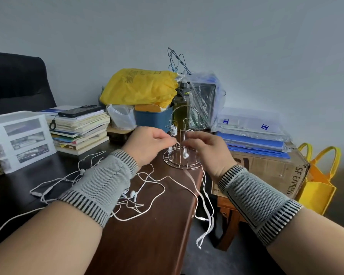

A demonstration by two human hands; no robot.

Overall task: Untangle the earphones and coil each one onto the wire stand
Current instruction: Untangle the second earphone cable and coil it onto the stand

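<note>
Progress, head view: one coil [174,130] is sitting on the far-left arm of the wire stand [182,155]. Your left hand [149,144] is pinching a cord at the stand; your right hand [206,147] is hovering, fingers loosely curled, grip unclear. Tangled earphones [133,193] are lying near-left, waiting.

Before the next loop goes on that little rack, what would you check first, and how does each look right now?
1. Wire stand upright on the brown table: ok.
2. Left hand pinching the cord at the stand: ok.
3. Right hand holding cord: cannot tell, fingers blurred.
4. One coiled earphone already on a stand arm: ok.
5. Remaining earphones untangled: not ok, cords still cross in a heap.
6. Cord kept on the table: not ok, it hangs over the right edge.
</note>
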